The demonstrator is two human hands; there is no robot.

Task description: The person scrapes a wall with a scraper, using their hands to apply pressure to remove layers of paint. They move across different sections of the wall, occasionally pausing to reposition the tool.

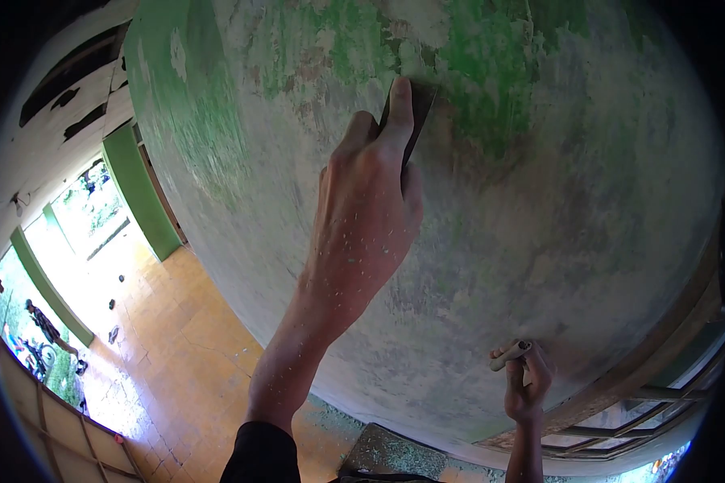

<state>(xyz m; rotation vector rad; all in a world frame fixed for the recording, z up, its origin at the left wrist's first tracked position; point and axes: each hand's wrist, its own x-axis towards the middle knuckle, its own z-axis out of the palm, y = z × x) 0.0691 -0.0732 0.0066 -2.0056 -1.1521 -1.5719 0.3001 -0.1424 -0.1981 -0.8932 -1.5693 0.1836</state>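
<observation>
My left hand (366, 181) is raised against the wall (475, 266), closed around a scraper (423, 117) with a dark, flat blade. One finger lies stretched along the blade, and its edge meets the wall where green paint (491, 72) borders bare grey plaster. Small pale flakes dot the back of this hand and the wrist. Lower right, my right hand (530, 382) is closed around a short, pale, tube-like piece (511, 356), close to the wall. What the piece is, I cannot make out.
Below the wall, a dark flat board (399, 452) and the tiled floor (209, 322) carry green flakes. A wood-framed window (644, 410) is at lower right. On the left, a green pillar (137, 193) stands by openings to outdoors, where a person (44, 322) stands near a bicycle.
</observation>
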